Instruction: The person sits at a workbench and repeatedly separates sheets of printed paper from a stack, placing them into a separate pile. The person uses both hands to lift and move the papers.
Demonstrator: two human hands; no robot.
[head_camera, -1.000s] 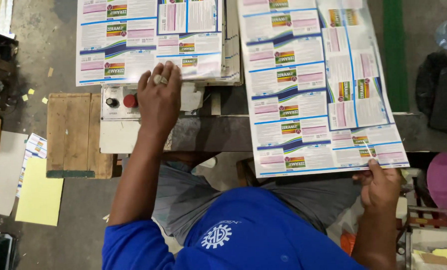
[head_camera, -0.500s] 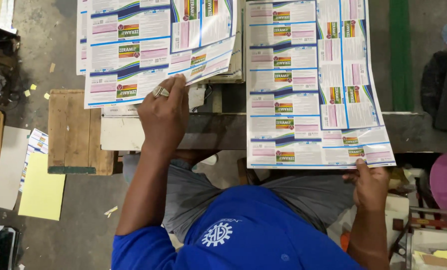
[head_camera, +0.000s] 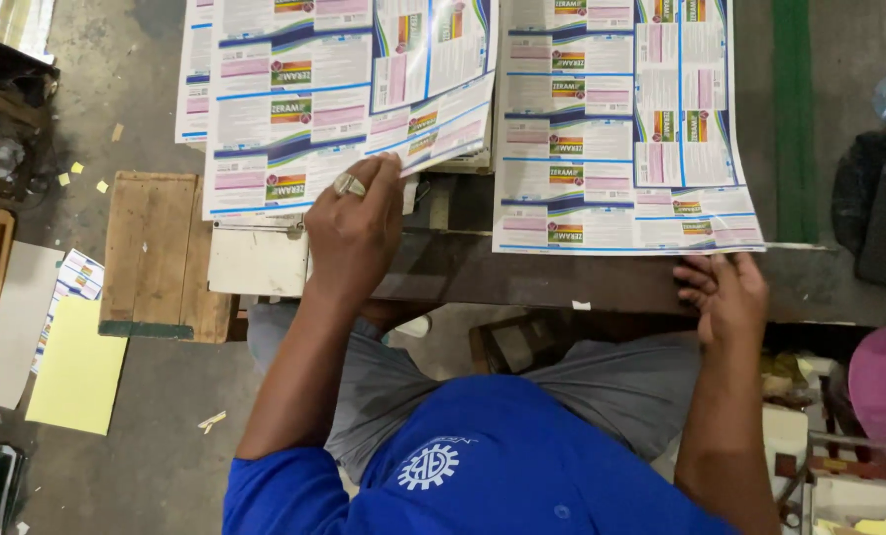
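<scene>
Seated in a blue shirt, a person works two stacks of printed sheets at a dark table. The right hand pinches the near corner of the right sheet, fingers closed on its edge; a tug could crease or tear it. The left hand, fingers curled, lifts the left sheet, its corner bowed upward; slack could fold it or drag sheets beneath askew. Both are glossy, multicoloured label prints.
</scene>
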